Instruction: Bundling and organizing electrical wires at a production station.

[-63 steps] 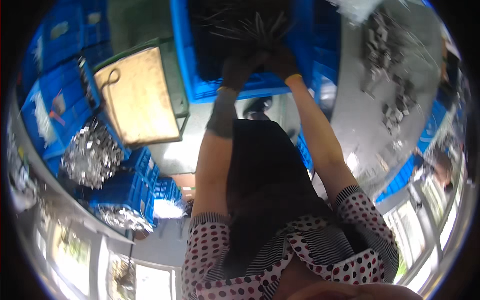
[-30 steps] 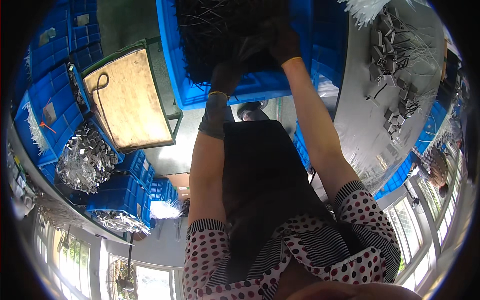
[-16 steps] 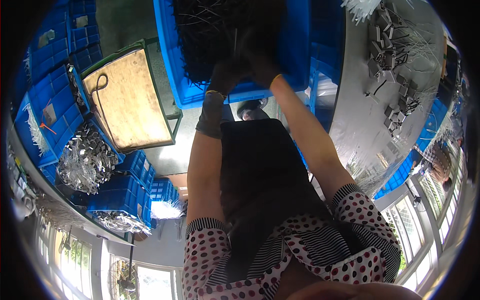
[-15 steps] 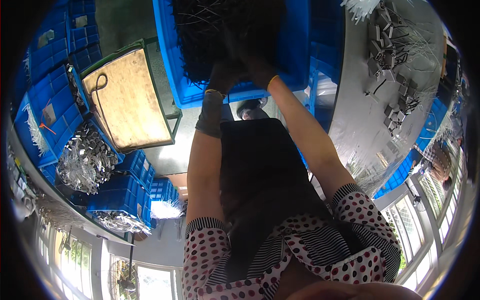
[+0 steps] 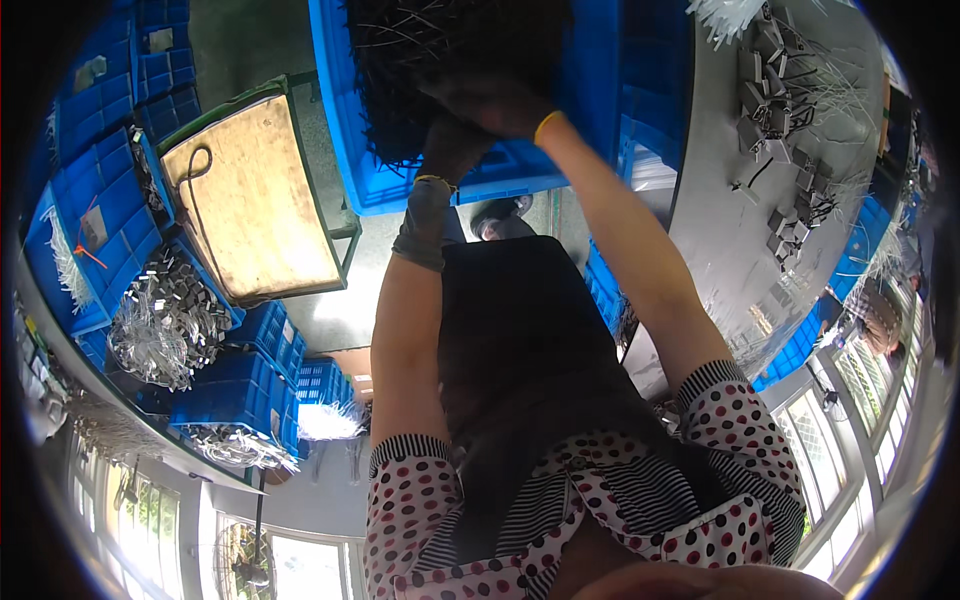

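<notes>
A big blue plastic crate stands ahead of me, heaped with thin black strips or wires. Both my hands wear dark gloves with yellow cuffs and are inside its near end. My left hand is low, close to the near wall beside the black heap. Above it and crossing toward the left, my right hand reaches against the heap. The two hands lie close together. Dark gloves against dark contents hide the fingers, so whether either hand grips some strips does not show.
To the right, a grey table carries small grey box-shaped parts with wires. On the left stands a wooden-topped cart with a dark looped cord. Blue crates and a heap of metallic parts with clear strands lie beyond it.
My right hand has shifted up and left across the left one, its forearm swinging along. The left hand has moved only slightly. The crate looks nearly unmoved.
</notes>
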Motion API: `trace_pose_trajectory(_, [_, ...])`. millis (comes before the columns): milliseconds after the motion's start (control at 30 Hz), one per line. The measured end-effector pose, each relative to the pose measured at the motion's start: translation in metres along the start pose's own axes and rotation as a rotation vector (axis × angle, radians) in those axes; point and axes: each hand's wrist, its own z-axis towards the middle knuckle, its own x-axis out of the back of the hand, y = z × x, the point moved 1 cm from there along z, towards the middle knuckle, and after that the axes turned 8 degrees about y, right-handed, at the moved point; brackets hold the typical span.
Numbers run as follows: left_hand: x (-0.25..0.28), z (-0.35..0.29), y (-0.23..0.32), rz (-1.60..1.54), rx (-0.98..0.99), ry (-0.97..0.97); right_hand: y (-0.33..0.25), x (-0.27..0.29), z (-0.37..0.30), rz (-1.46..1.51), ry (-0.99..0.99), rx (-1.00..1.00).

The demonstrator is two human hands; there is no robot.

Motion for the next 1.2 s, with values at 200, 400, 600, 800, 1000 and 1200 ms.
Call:
trace_pose_trajectory(200, [0.016, -0.007, -0.025, 0.363, -0.636, 0.222, 0.005, 0.005, -0.013, -0.059, 0.276, 0.085])
trace_pose_trajectory(400, [0.021, -0.004, -0.024, -0.115, -0.315, -0.017, 0.037, 0.039, -0.029, -0.761, 0.050, 0.078])
trace_pose_trajectory(600, [-0.009, -0.005, -0.027, -0.631, -0.066, -0.244, 0.031, 0.008, -0.005, -0.309, 0.010, 0.394])
trace_pose_trajectory(800, [0.011, -0.012, 0.018, -0.717, 0.418, -0.200, 0.013, -0.004, 0.017, -0.006, -0.266, 0.191])
trace_pose_trajectory(1000, [0.004, 0.009, 0.008, -0.178, 0.266, -0.160, 0.046, 0.015, 0.013, -0.574, 0.527, 0.092])
trace_pose_trajectory(1200, [0.008, -0.009, -0.042, 0.248, -0.412, 0.239, 0.033, 0.064, 0.005, -0.465, 0.838, 0.073])
